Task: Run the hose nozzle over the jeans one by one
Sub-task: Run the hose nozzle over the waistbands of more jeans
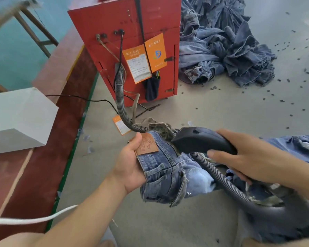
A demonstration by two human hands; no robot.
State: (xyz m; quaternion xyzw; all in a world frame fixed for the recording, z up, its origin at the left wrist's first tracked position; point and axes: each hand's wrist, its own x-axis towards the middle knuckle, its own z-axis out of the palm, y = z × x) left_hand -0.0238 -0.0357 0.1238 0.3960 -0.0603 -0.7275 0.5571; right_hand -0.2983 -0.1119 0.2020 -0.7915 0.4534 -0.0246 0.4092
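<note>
A white box (20, 118) is seen far left of the fingers, on a red platform (48, 139). The waistband of a pair of jeans (168, 172) is pinched by the left hand (130, 166), its thumb pressed on the leather patch (146, 143). Beyond the fingers, a ribbed hose (120, 97) is led down from a red machine (132, 41). The black nozzle (200, 140) is gripped by the right hand (248, 157), its mouth laid against the waistband. A heap of jeans (225, 47) is piled on the floor (221, 107) further right.
</note>
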